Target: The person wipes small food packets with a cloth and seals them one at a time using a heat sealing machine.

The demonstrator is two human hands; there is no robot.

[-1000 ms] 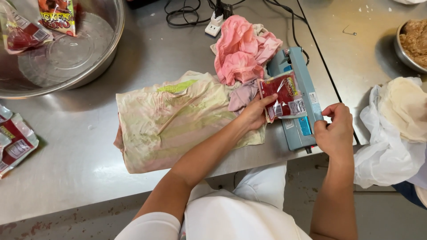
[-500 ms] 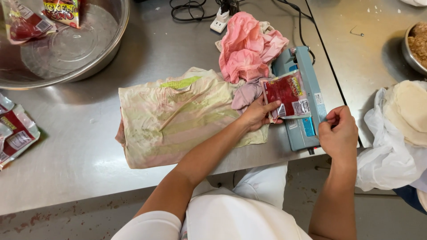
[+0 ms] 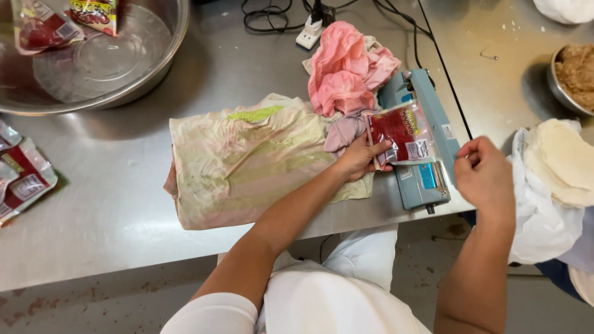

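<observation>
Red and clear, a filled sachet [image 3: 401, 133] is lying right of centre across the blue heat sealer [image 3: 421, 139] at the desk [image 3: 124, 204] edge, the left hand [image 3: 360, 158] grasping its left edge while resting on a striped cloth [image 3: 247, 164] beside a pink cloth [image 3: 343, 74]. The right hand [image 3: 486, 176] is hovering just right of the sealer, fingers loosely curled and holding nothing. The sealing step appears to be in hand; the next move seemingly calls for keeping the sachet mouth flat on the bar.

Bright even overhead light, soft glare, slight motion blur.
</observation>
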